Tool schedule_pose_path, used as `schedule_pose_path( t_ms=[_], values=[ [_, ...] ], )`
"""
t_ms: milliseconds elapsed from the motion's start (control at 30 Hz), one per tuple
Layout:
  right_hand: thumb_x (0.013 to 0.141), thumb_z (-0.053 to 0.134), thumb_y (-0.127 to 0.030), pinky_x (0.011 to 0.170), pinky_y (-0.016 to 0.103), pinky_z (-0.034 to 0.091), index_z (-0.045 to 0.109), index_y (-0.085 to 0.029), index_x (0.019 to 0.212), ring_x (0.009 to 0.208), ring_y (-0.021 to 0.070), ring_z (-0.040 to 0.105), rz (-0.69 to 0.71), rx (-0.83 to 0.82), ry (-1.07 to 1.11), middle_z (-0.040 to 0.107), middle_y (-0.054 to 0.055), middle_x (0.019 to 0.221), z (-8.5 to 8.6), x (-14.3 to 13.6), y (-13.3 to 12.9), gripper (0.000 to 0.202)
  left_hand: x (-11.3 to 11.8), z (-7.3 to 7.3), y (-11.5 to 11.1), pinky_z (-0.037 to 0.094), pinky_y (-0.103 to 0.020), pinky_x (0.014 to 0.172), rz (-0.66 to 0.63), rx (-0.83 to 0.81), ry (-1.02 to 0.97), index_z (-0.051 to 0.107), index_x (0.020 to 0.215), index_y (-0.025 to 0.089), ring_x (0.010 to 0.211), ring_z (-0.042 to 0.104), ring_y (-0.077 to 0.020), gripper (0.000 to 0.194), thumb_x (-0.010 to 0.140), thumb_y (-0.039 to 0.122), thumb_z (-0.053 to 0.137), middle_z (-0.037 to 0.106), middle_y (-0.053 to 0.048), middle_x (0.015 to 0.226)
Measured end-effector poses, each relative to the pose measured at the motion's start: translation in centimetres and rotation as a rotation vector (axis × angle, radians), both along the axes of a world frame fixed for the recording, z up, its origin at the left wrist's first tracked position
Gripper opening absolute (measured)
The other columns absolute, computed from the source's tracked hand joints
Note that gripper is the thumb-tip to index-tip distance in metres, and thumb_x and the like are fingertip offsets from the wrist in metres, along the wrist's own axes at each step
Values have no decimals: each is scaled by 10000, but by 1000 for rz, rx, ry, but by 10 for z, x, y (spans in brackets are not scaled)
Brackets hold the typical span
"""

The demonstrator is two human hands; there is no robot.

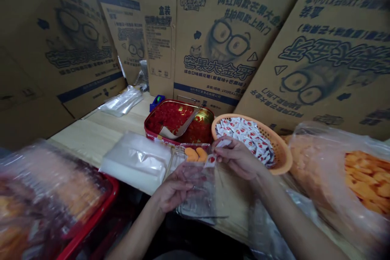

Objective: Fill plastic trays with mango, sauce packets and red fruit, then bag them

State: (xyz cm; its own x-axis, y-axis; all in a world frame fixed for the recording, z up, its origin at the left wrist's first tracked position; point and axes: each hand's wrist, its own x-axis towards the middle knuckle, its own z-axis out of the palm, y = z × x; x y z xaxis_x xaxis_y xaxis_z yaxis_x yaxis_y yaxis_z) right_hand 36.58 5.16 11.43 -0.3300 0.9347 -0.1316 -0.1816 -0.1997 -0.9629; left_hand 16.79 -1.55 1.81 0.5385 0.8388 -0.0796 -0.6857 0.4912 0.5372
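Observation:
A clear plastic bag [199, 193] is pinched in my left hand [173, 189], its lower part hanging toward the table's front edge. Two curved orange pieces [196, 154] show at the bag's far end. Beside them is a white sachet with a red print [211, 161]; whether it lies inside the bag I cannot tell. My right hand [236, 156] is closed by the bag's right corner, with a small white sachet [224, 143] between its fingers. Just past that hand stands an orange perforated basket [284, 156] full of such sachets [243, 134].
Behind the bag is a red tin [148, 124] of red bits with a scoop [185, 124]. Flat clear bags [137, 160] are stacked at left. A red crate [114, 189] holds filled bags. At right sits a large bag of orange pieces [368, 176]. Cardboard boxes [225, 28] wall the back.

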Motion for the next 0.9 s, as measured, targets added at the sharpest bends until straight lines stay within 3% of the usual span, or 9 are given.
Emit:
schedule_pose_path(
  t_ms=[167, 333, 400, 567, 633, 767, 833, 900],
  values=[
    [559, 782, -245, 531, 215, 450, 604, -162, 707, 549, 83, 549, 398, 37, -33, 613, -30, 662, -21, -31, -4, 246, -6, 6, -6, 379, -518, 928, -69, 28, -10, 480, 1167, 233, 1135, 502, -318, 591, 662, -67, 544, 589, -60, 1144],
    [624, 744, -257, 688, 271, 471, 625, -154, 741, 748, 131, 603, 607, 141, -150, 651, 22, 815, -30, -32, 6, 196, -12, 6, -10, 361, -563, 931, -77, 28, 1, 480, 1184, 213, 1173, 466, -347, 627, 630, -63, 580, 596, -105, 1126],
    [651, 721, -287, 714, 287, 464, 628, -159, 767, 779, 141, 598, 571, 175, -186, 645, 30, 861, -24, -30, 4, 196, -16, 5, -12, 360, -571, 929, -59, 31, -8, 483, 1177, 226, 1175, 461, -354, 632, 625, -68, 580, 574, -100, 1167],
    [765, 584, -386, 740, 280, 424, 634, -178, 766, 811, 147, 549, 308, 386, -455, 599, 25, 850, -13, -27, -12, 213, -25, 2, -13, 387, -542, 923, 20, -10, 13, 438, 1221, 248, 1158, 481, -341, 679, 634, -59, 588, 534, -99, 1230],
    [771, 555, -407, 726, 288, 422, 630, -179, 762, 796, 159, 545, 210, 387, -528, 603, 30, 831, -19, -30, -17, 240, -28, 2, -13, 393, -528, 924, 75, -30, 23, 432, 1222, 249, 1160, 481, -333, 684, 632, -60, 589, 532, -96, 1235],
    [712, 591, -408, 636, 290, 434, 617, -183, 833, 692, 162, 547, -35, 219, -542, 630, 23, 779, -41, -42, -22, 258, -29, 4, -13, 366, -526, 956, 144, -48, 11, 420, 1230, 261, 1163, 481, -321, 706, 626, -61, 594, 540, -82, 1221],
    [712, 596, -398, 637, 301, 440, 634, -186, 793, 683, 168, 550, -51, 232, -557, 636, 27, 756, -48, -49, -25, 230, -31, 4, -14, 353, -530, 967, 157, -48, 9, 423, 1223, 258, 1159, 485, -318, 695, 628, -54, 600, 546, -80, 1205],
    [720, 601, -384, 680, 316, 446, 663, -197, 757, 736, 183, 556, -38, 344, -585, 635, 39, 766, -50, -53, -27, 201, -34, 3, -16, 353, -536, 963, 165, -45, 13, 410, 1234, 258, 1142, 499, -315, 703, 630, -45, 605, 550, -86, 1194]
  ],
)
